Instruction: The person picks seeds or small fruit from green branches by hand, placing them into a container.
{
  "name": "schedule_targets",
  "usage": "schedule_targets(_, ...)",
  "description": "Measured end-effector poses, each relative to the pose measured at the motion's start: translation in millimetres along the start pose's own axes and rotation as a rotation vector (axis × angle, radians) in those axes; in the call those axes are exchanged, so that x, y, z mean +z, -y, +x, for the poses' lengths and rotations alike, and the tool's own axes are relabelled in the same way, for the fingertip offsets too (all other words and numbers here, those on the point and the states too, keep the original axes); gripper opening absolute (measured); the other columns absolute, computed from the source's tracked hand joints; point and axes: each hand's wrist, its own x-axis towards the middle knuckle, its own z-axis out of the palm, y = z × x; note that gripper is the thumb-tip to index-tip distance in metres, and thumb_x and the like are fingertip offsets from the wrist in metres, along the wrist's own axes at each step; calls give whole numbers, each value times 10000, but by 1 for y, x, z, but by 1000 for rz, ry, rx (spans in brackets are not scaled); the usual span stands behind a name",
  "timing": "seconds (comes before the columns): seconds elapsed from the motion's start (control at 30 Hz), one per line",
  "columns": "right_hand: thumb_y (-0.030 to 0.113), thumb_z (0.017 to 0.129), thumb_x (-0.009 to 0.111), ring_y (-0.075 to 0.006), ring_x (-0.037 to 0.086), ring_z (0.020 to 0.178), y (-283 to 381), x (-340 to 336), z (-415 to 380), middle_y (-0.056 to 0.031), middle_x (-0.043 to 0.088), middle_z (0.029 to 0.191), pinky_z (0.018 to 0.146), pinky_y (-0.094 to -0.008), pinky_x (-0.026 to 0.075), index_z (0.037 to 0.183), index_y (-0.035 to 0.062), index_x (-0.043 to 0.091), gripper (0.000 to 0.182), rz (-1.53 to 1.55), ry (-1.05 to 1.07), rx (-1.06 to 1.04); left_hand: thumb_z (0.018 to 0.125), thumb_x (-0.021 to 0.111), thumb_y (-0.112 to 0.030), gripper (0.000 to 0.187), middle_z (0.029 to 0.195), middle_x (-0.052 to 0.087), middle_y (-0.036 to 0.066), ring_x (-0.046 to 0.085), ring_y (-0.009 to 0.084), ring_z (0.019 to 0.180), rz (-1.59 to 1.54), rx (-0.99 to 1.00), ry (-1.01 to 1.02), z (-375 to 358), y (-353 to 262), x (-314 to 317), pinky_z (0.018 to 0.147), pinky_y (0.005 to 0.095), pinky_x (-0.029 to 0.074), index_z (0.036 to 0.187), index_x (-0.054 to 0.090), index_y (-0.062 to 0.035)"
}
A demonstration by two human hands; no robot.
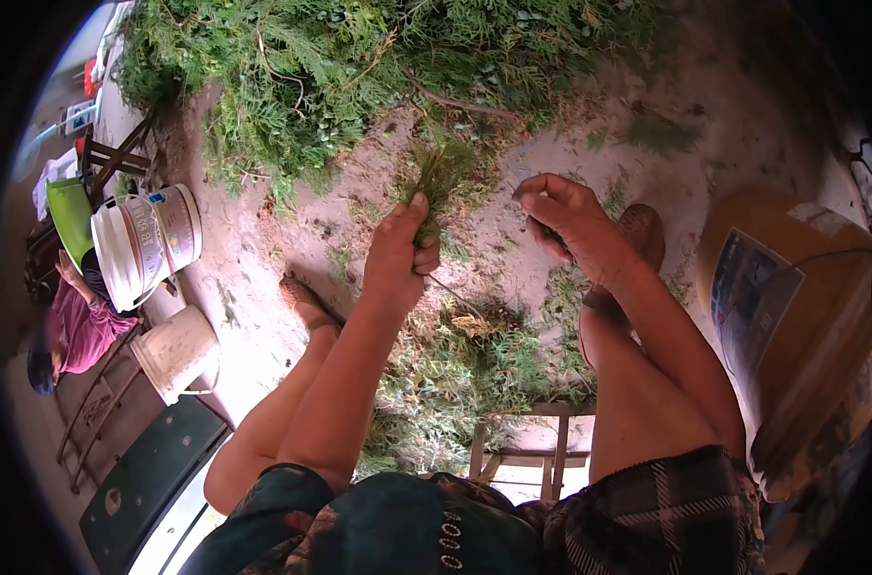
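My left hand (396,247) is closed round the stems of a small bunch of evergreen sprigs (442,174), its feathery tips pointing away from me. A thin bare stem trails below that fist. To the right, apart from the bunch, my right hand (572,217) is closed with its thumb against the curled forefinger. Something small and dark shows at those fingertips, but I cannot make out what it is. Beneath both hands, loose green clippings (474,359) lie on the ground between my legs.
A big heap of cut evergreen branches (311,86) spreads across the far side. At left stand a white bucket (149,244), a second pale bucket (175,353) and a dark green board (153,484); another person (86,326) sits behind. A large brown container (791,287) stands close on my right.
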Motion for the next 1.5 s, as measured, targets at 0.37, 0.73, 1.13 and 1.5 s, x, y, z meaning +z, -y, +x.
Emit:
schedule_targets(0.37,268,890,566,-41,388,420,2,-5,-2,-18,517,629,355,-199,268,1043,33,511,285,72,-126,-73,883,561,-291,233,713,562,78,504,135,592,245,-94,371,-7,6,15,520,242,415,950,518,-71)
schedule_targets(0.73,303,887,576,-31,372,430,-7,-16,-7,-4,492,642,354,-176,278,996,58,519,274,54,-166,-38,785,606,-146,180,768,648,160,626,294,659,1284,627,-303,76,12,-5,587,388,472,933,645,-52)
schedule_targets(1.13,393,921,463,-86,472,491,-11,-2,-4,-76,564,749,335,-211,358,949,44,559,363,420,13,305,849,622,-197,278,879,646,39,580,107,745,929,465,84,14,23,27,677,242,475,1060,610,-18)
schedule_targets(1.5,292,877,577,-67,383,460,-18,-13,-6,-53,508,710,345,-206,280,832,67,498,243,346,-21,378,763,613,-267,190,838,643,183,619,367,748,1349,560,-468,101,0,-34,694,414,486,882,676,-132)
